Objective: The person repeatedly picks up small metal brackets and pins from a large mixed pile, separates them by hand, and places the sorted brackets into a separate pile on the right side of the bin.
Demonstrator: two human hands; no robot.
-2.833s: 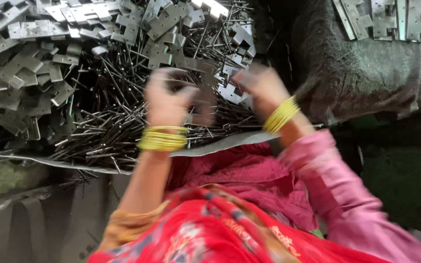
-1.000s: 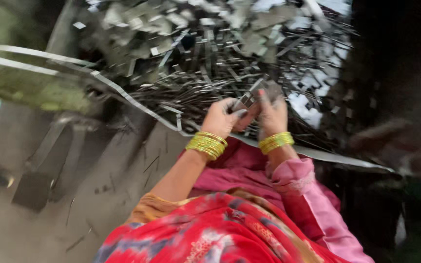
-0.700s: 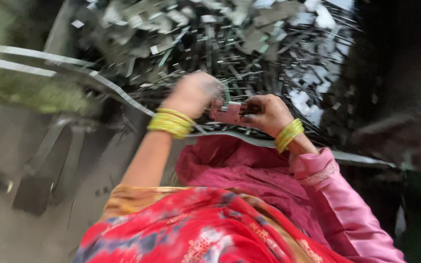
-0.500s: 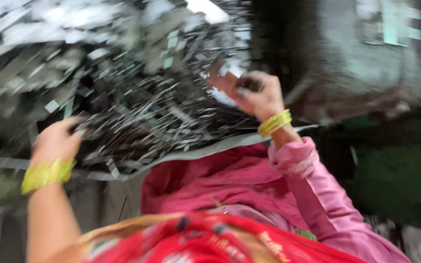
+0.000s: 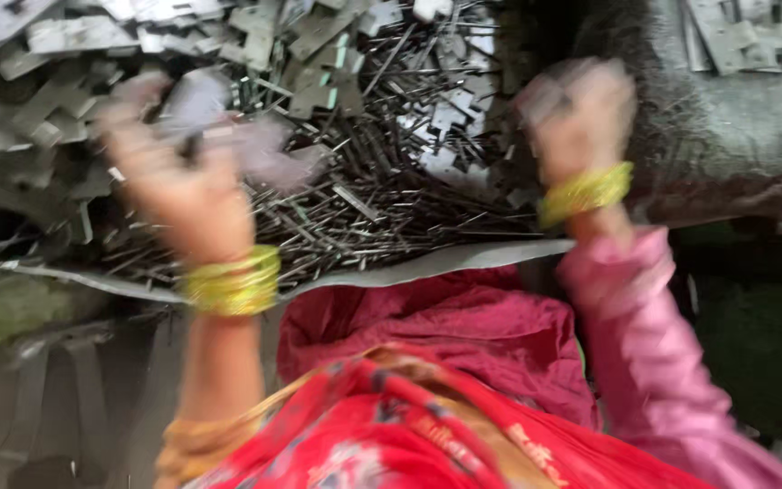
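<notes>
Two heaps of metal fill the upper part of the view: a broad pile of thin dark rods (image 5: 382, 195) spread across the middle, and over its far and left side a layer of flat grey stamped plates (image 5: 56, 109), lying at all angles. Both rest on a wide tray whose pale sheet-metal rim (image 5: 463, 261) runs across the frame just in front of the person. To the right stands a dark, grimy block of machinery (image 5: 726, 154), with more flat plates (image 5: 744, 32) lying on its top at the upper right corner. Below the rim lie folds of red and pink cloth (image 5: 427, 344), with a pink sleeve (image 5: 653, 353) running up the right side. The left hand (image 5: 183, 195) is raised over the left part of the rod pile, blurred by motion; its fingers seem closed around a pale flat piece (image 5: 255, 149), though the blur makes the grip uncertain. The right hand (image 5: 581, 113) is lifted near the pile's right edge, beside the machinery; I cannot tell whether its fingers are curled or hold anything. Each wrist carries yellow bangles (image 5: 233, 282).
</notes>
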